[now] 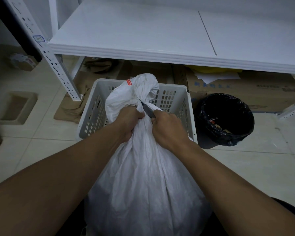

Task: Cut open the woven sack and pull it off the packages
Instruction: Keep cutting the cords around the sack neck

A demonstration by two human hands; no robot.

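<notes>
White woven sack stands upright, neck clenched by left hand; right hand grips knife.

No text can be read. A small red tag on the woven sack carries white print, and the cardboard boxes under the shelf bear blue characters, all too blurred.

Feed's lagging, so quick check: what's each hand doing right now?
Left hand: closed, gripping the woven sack just below its tied neck.
Right hand: closed on a dark cutter, tip at the tie.
</notes>
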